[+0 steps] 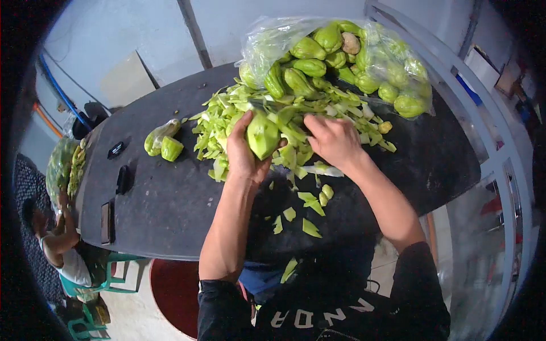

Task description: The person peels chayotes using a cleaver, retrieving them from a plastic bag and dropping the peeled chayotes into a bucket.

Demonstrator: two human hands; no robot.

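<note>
My left hand (242,152) is wrapped around a pale green chayote (263,135), mostly peeled, above the dark table (170,199). Just to its right, my right hand (336,139) has its fingers curled in; what they grip is hidden among green strips. Under both hands spreads a heap of chayote peelings (215,128), with loose scraps (310,227) nearer my body. Behind the heap lies a clear plastic bag (264,42) full of whole chayotes (308,48). Left of the heap are another chayote (159,138) and a cut piece (172,149).
Small dark objects (122,179) and a dark rectangular item (107,223) lie along the table's left side. A red tub (170,295) stands below the front edge. At far left sits another person (60,244) beside bagged greens (60,167). Pale metal railing (503,170) borders the right.
</note>
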